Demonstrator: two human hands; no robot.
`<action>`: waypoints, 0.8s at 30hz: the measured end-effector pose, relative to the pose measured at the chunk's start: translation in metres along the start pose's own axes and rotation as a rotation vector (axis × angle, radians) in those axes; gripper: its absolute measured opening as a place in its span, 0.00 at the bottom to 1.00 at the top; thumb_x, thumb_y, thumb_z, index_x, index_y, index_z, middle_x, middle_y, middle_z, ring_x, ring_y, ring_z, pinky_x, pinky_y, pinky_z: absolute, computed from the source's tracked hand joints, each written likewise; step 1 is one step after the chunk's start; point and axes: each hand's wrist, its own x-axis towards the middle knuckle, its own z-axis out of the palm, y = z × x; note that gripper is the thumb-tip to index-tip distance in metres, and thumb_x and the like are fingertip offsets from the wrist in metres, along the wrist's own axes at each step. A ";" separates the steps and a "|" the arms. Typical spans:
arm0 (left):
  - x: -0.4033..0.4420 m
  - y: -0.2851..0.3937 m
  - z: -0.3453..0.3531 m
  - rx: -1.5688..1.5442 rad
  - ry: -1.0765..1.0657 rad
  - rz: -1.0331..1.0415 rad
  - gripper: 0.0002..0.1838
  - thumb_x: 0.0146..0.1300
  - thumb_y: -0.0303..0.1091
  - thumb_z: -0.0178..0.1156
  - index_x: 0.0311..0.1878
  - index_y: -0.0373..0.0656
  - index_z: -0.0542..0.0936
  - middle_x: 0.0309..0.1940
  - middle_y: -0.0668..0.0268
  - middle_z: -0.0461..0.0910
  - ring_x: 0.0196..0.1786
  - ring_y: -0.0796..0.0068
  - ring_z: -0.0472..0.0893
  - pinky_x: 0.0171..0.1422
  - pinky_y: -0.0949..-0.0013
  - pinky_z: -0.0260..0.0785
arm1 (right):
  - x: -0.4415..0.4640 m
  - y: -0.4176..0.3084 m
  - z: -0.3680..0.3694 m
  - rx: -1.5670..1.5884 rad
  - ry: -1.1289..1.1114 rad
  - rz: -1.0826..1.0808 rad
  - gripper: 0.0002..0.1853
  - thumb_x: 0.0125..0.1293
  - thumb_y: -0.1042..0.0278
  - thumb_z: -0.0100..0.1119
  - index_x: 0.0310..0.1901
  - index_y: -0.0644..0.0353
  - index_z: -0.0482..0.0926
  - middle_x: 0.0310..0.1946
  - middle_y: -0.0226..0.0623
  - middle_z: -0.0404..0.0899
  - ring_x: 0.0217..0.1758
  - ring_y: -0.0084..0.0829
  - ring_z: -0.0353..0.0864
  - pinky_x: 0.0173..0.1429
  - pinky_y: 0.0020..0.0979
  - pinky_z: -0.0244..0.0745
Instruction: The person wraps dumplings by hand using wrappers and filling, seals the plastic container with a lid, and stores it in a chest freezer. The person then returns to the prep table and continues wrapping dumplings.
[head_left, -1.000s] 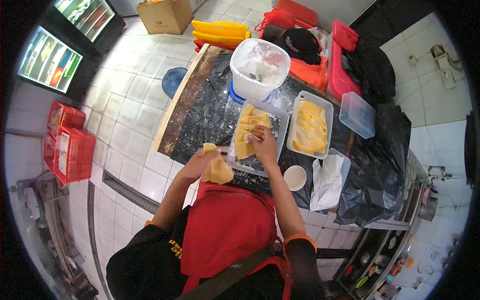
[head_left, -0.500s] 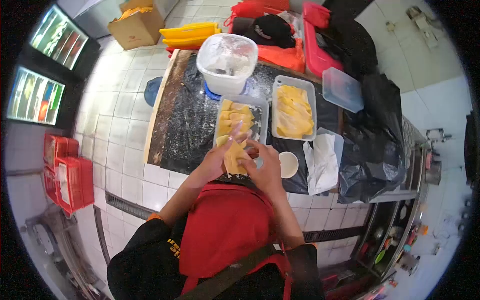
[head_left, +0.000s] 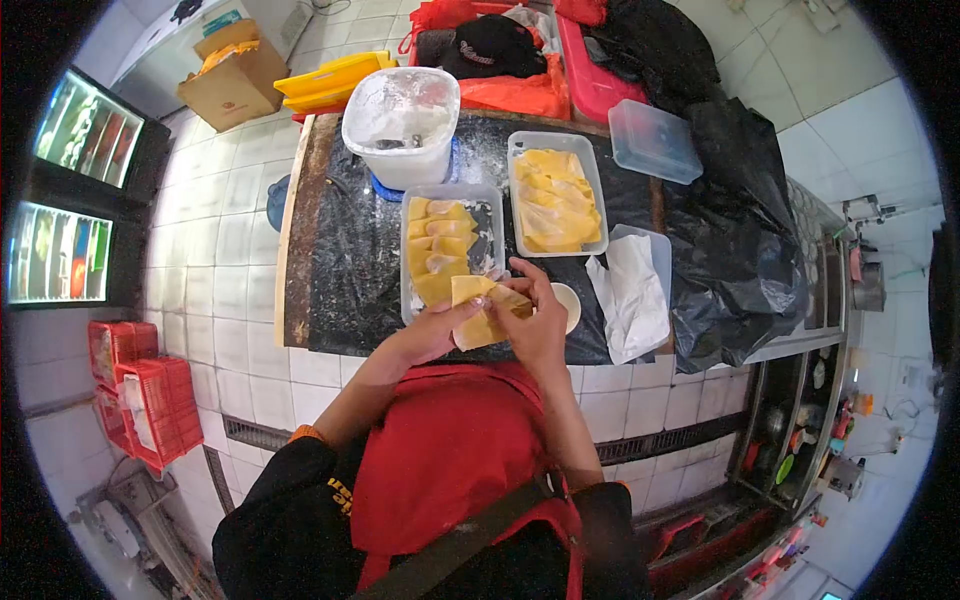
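Observation:
A thin yellow sheet (head_left: 478, 330), looking like dough, is held between my two hands at the table's front edge. My left hand (head_left: 428, 335) pinches its left side, and my right hand (head_left: 538, 325) grips its right side with bent fingers. Just beyond them, a clear container (head_left: 492, 222) holds overlapping folded yellow pieces (head_left: 440, 235) on its left side. To its right stands a second clear container (head_left: 602, 222) full of yellow pieces. A small white cup (head_left: 567, 306) is partly behind my right hand.
A white tub (head_left: 400, 125) with white powder stands behind the containers. White cloth or paper (head_left: 632, 300) lies at the right, near a clear lid (head_left: 655, 142) and black plastic (head_left: 740, 250). Red crates (head_left: 155, 395) sit on the left floor.
My left hand first held the sheet apart while my right hand was over the left container; now both hands hold the sheet together. The head view has swung, shifting the table leftward.

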 end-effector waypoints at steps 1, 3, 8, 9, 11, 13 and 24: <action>-0.001 0.001 0.001 0.060 0.011 -0.006 0.26 0.77 0.42 0.49 0.72 0.40 0.63 0.65 0.60 0.72 0.65 0.64 0.76 0.71 0.59 0.68 | 0.001 -0.002 0.001 0.043 -0.027 0.022 0.34 0.54 0.68 0.77 0.63 0.54 0.73 0.40 0.38 0.86 0.45 0.30 0.86 0.50 0.32 0.81; -0.001 0.001 -0.005 -0.043 -0.020 -0.019 0.28 0.78 0.44 0.47 0.74 0.41 0.60 0.67 0.60 0.71 0.67 0.67 0.73 0.73 0.60 0.66 | 0.004 -0.005 0.001 0.087 -0.061 0.046 0.34 0.54 0.68 0.77 0.63 0.54 0.73 0.41 0.37 0.86 0.45 0.30 0.86 0.50 0.32 0.81; -0.004 0.001 -0.012 -0.111 -0.055 0.125 0.31 0.78 0.51 0.44 0.75 0.39 0.60 0.68 0.59 0.70 0.68 0.68 0.73 0.73 0.61 0.65 | 0.009 -0.013 0.003 0.276 -0.166 0.152 0.28 0.57 0.71 0.75 0.59 0.57 0.75 0.39 0.37 0.87 0.40 0.24 0.85 0.44 0.27 0.80; -0.003 0.000 -0.017 -0.088 0.012 0.089 0.31 0.78 0.51 0.45 0.73 0.38 0.62 0.67 0.60 0.71 0.66 0.69 0.74 0.72 0.61 0.67 | 0.010 -0.011 0.006 0.275 -0.174 0.150 0.28 0.57 0.71 0.75 0.59 0.57 0.75 0.39 0.37 0.87 0.40 0.24 0.85 0.44 0.27 0.80; -0.004 -0.001 -0.018 -0.069 0.081 0.053 0.30 0.78 0.51 0.45 0.72 0.38 0.63 0.66 0.60 0.72 0.65 0.69 0.76 0.70 0.62 0.68 | 0.011 -0.003 0.012 0.399 -0.066 0.141 0.25 0.58 0.71 0.74 0.57 0.58 0.76 0.39 0.37 0.87 0.38 0.22 0.85 0.42 0.25 0.79; -0.006 -0.001 -0.012 0.004 0.095 0.105 0.25 0.76 0.46 0.52 0.66 0.38 0.70 0.59 0.64 0.77 0.59 0.72 0.80 0.64 0.66 0.73 | 0.011 -0.002 0.016 0.403 -0.048 0.148 0.24 0.59 0.72 0.73 0.57 0.58 0.76 0.39 0.37 0.87 0.38 0.22 0.84 0.41 0.24 0.79; 0.004 0.011 0.006 0.110 0.444 0.293 0.18 0.67 0.33 0.64 0.56 0.34 0.77 0.50 0.61 0.83 0.49 0.71 0.84 0.56 0.68 0.77 | -0.024 0.054 -0.027 -0.575 0.185 -0.182 0.22 0.64 0.55 0.68 0.57 0.53 0.79 0.65 0.49 0.73 0.69 0.47 0.70 0.70 0.48 0.64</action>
